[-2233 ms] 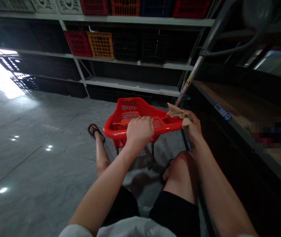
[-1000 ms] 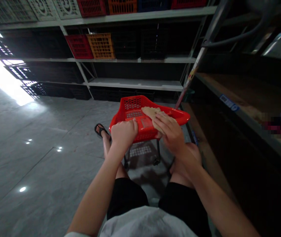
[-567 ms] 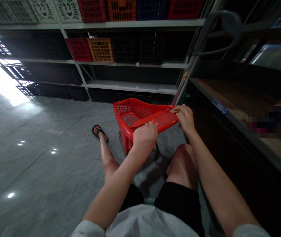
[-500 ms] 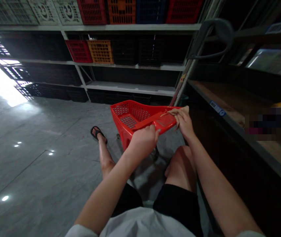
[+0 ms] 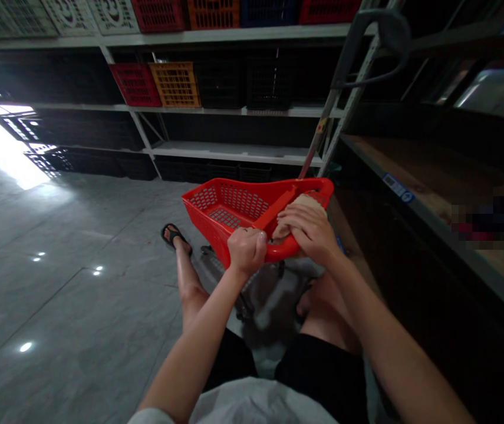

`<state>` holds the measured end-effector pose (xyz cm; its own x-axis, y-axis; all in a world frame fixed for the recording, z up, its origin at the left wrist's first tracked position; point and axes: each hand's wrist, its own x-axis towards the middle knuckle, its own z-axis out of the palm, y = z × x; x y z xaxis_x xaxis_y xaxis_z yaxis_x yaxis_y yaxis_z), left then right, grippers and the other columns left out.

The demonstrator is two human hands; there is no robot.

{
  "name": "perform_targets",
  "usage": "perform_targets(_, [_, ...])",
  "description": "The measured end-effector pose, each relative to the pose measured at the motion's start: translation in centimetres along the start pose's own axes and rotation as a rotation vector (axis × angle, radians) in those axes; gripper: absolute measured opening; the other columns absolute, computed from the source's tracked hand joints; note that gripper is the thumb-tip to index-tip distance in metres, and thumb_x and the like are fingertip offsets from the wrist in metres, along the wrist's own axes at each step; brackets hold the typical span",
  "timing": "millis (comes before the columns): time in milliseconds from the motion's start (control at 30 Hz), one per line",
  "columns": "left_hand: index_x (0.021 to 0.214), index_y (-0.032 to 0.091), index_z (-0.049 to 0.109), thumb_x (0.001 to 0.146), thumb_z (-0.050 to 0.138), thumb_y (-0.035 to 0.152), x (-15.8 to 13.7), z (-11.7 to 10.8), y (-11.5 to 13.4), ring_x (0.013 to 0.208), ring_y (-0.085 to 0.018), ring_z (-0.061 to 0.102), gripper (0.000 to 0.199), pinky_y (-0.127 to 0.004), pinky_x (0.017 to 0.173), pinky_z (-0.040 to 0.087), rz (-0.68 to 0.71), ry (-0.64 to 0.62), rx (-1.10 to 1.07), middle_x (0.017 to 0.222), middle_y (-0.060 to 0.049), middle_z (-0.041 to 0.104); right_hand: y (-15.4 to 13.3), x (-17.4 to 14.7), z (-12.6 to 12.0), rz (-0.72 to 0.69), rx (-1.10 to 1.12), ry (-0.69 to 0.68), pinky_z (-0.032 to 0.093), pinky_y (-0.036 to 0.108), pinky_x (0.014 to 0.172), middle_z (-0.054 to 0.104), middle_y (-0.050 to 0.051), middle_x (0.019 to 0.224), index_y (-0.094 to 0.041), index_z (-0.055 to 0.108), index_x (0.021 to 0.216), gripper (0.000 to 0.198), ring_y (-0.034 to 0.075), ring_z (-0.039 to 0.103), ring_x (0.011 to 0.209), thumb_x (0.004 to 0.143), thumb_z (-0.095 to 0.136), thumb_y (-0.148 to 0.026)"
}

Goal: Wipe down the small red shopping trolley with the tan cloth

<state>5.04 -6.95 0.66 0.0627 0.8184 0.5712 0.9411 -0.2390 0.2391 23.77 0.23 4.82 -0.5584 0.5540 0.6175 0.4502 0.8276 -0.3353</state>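
A red plastic shopping cart (image 5: 205, 232) with perforated basket walls stands on the floor in front of my knees. My left hand (image 5: 247, 247) is closed around the cart's near rim, where the basket meets the handle end. My right hand (image 5: 309, 227) presses a tan cloth (image 5: 309, 204) onto the panel at the cart's right end, inside the red handle loop. Its fingers are bent over the cloth. Part of the cloth is hidden beneath the palm. The cart's wheels show partly below the basket.
Metal shelving (image 5: 229, 152) with coloured crates, such as a yellow crate (image 5: 175, 84), runs along the back. A wooden-topped shelf (image 5: 415, 162) with a dark edge lies close on my right. A pole with a grey loop handle (image 5: 373, 50) leans behind the cart. My sandalled foot (image 5: 174, 234) is left of the cart.
My right hand has moved with the cloth from the handle's far edge toward me, onto the panel. The cart has turned and tipped slightly, showing the handle loop. My left hand still grips the rim.
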Motion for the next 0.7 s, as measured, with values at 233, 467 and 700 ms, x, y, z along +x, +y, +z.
perform_targets(233, [0.078, 0.019, 0.073, 0.103, 0.029, 0.029, 2.7, 2.0, 2.4, 0.077, -0.020, 0.067, 0.051, -0.033, 0.075, 0.043, -0.038, -0.022, 0.059, 0.081, -0.009, 0.075, 10.5, 4.3, -0.6, 0.201, 0.070, 0.089, 0.040, 0.052, 0.119, 0.077, 0.008, 0.117, -0.023, 0.079, 0.101, 0.031, 0.026, 0.063, 0.123, 0.088, 0.052, -0.030])
perform_targets(467, [0.088, 0.018, 0.075, 0.102, 0.033, 0.029, 3.7, 3.5, 4.2, 0.084, -0.023, 0.070, 0.046, -0.034, 0.076, 0.045, -0.050, -0.028, 0.058, 0.090, -0.012, 0.077, 6.2, 0.3, 1.0, 0.236, 0.208, 0.338, 0.047, 0.048, 0.113, 0.077, 0.007, 0.111, -0.025, 0.077, 0.095, 0.029, 0.025, 0.066, 0.116, 0.089, 0.050, -0.033])
perform_targets(700, [0.083, 0.018, 0.072, 0.104, 0.031, 0.025, 4.4, 4.6, 5.6, 0.080, -0.023, 0.071, 0.046, -0.036, 0.077, 0.050, -0.074, 0.060, -0.003, 0.082, -0.011, 0.075, -3.2, -5.2, 3.9, 0.211, 0.068, 0.629, 0.042, 0.052, 0.115, 0.071, 0.008, 0.129, -0.026, 0.073, 0.118, 0.036, 0.026, 0.061, 0.127, 0.101, 0.041, -0.030])
